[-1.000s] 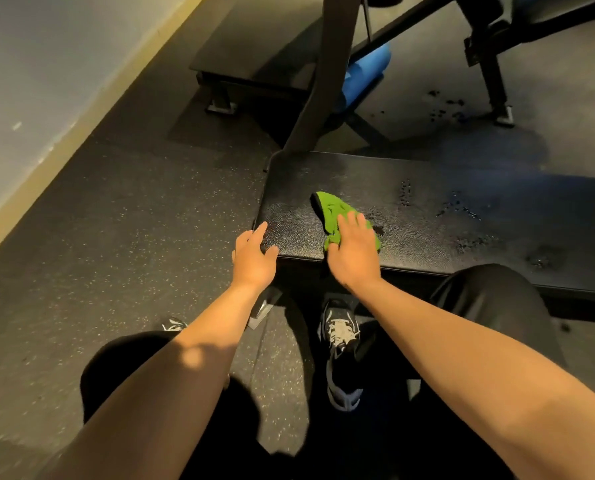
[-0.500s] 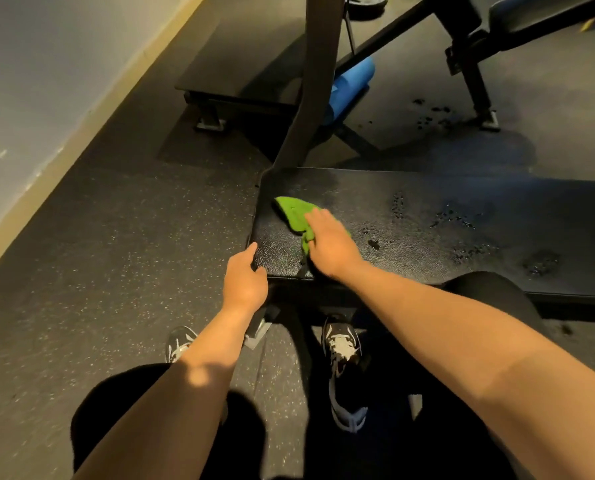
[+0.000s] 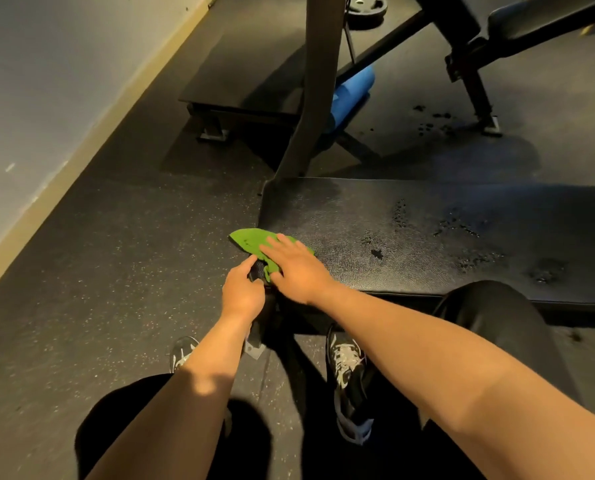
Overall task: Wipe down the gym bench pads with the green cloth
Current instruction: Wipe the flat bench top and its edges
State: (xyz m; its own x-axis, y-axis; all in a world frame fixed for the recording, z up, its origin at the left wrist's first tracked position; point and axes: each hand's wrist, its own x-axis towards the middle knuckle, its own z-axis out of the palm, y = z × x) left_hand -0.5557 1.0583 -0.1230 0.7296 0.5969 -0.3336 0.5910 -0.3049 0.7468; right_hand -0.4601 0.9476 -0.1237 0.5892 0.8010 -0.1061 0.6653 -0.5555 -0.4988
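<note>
The black bench pad runs across in front of me, speckled with wet droplets on its right half. At the pad's left end lies the green cloth, its tip hanging past the edge. My right hand presses flat on the cloth with straight fingers. Just beside it, my left hand is at the pad's near left corner, its fingers curled round that corner and touching the cloth's lower edge.
A dark upright post rises behind the pad, with a blue foam roller at its foot. Another flat bench stands by the wall; an incline bench is far right. My shoes are under the pad's edge.
My right hand has slid the green cloth leftward along the pad to its left end. My left hand has gone from resting flat on the corner to curling round it.
</note>
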